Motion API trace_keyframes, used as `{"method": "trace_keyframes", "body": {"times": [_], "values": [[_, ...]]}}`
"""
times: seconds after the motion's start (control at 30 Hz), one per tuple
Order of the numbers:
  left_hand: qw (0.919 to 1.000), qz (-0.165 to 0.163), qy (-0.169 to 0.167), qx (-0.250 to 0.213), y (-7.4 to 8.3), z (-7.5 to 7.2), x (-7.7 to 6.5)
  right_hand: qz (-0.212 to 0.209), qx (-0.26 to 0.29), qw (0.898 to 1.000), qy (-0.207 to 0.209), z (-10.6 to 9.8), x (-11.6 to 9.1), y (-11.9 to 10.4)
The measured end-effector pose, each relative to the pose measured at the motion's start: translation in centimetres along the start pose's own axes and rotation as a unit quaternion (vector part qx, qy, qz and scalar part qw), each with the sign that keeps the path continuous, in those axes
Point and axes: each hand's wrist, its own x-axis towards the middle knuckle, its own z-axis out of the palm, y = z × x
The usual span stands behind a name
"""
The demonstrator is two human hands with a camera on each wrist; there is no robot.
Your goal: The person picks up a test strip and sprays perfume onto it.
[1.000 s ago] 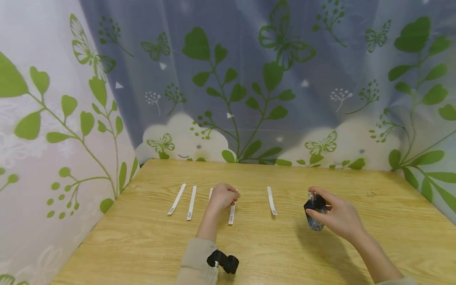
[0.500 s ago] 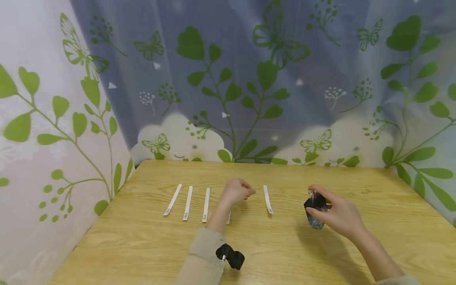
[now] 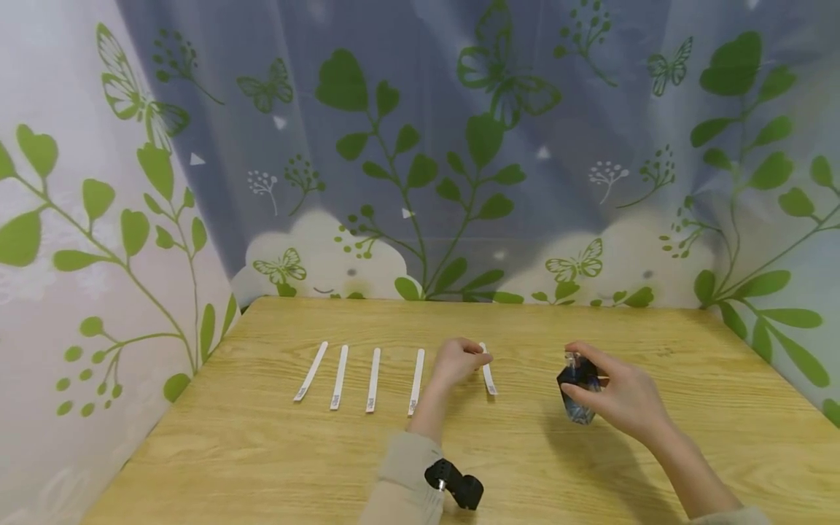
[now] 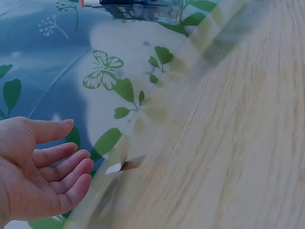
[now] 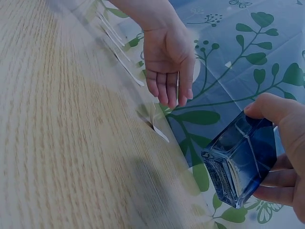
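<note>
My right hand (image 3: 626, 394) grips a dark blue glass perfume bottle (image 3: 579, 405), raised above the right side of the table. In the right wrist view the bottle (image 5: 240, 160) is tilted, its thick glass base towards the camera. My left hand (image 3: 456, 363) hovers by the rightmost white paper test strip (image 3: 488, 380), partly covering its upper end in the head view. Loosely bent fingers with nothing in them show in the left wrist view, apart from that strip (image 4: 114, 168). Several more strips lie in a row to the left, among them one (image 3: 416, 379) beside my left wrist.
The wooden table (image 3: 262, 459) ends at a patterned curtain (image 3: 394, 146) at the back, with another curtain panel (image 3: 39, 292) on the left. A black wrist camera mount (image 3: 454, 485) sticks out from my left sleeve (image 3: 407, 474).
My left hand has moved right, from above the third and fourth strips to the rightmost one, uncovering those strips. My right hand holds the bottle at nearly the same spot.
</note>
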Motion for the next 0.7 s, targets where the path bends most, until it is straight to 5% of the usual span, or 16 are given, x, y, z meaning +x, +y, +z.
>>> {"method": "trace_keyframes", "body": {"times": [0.7], "values": [[0.9889, -0.041, 0.140, -0.028, -1.5, 4.0, 0.3, 0.001, -0.007, 1.000, 0.002, 0.3, -0.1, 0.2]]}}
